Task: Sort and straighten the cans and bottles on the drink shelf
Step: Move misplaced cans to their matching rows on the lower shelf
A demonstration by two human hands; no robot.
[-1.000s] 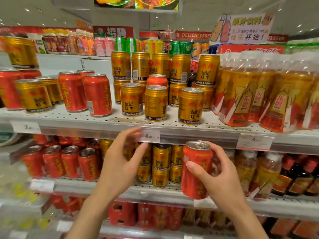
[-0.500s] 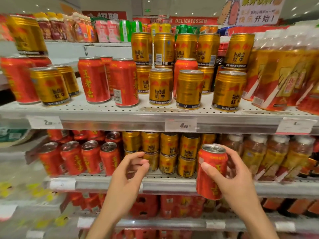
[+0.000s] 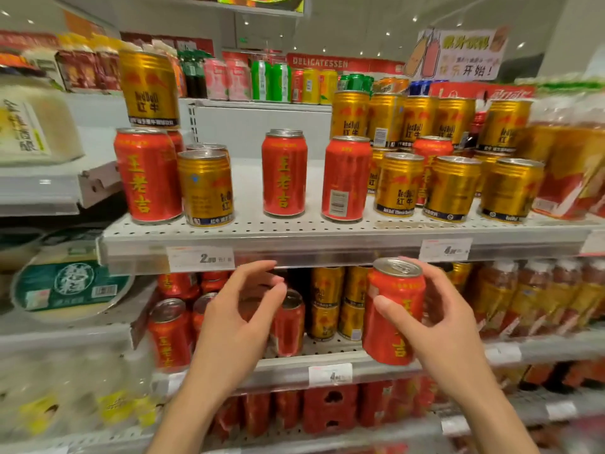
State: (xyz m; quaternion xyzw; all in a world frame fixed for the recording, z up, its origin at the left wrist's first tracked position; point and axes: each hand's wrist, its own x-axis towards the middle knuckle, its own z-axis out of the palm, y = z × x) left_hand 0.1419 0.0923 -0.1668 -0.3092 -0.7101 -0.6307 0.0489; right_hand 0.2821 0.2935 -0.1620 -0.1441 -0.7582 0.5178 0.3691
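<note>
Head view: the right hand (image 3: 448,326) holds a red can (image 3: 391,314) upright, fingers wrapped around it, in front of the lower shelf (image 3: 327,358). The left hand (image 3: 239,322) hovers beside it, fingers loosely spread and holding nothing. Red and gold cans stand on the upper shelf (image 3: 294,234).

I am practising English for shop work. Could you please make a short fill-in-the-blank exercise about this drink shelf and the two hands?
1. The right hand holds a ____ can.
2. The left hand holds ____.
3. On the upper shelf, a gold can is stacked on top of a ____ can.
4. The held can is ____ the upper shelf.

Missing words: red; nothing; red; below
</note>
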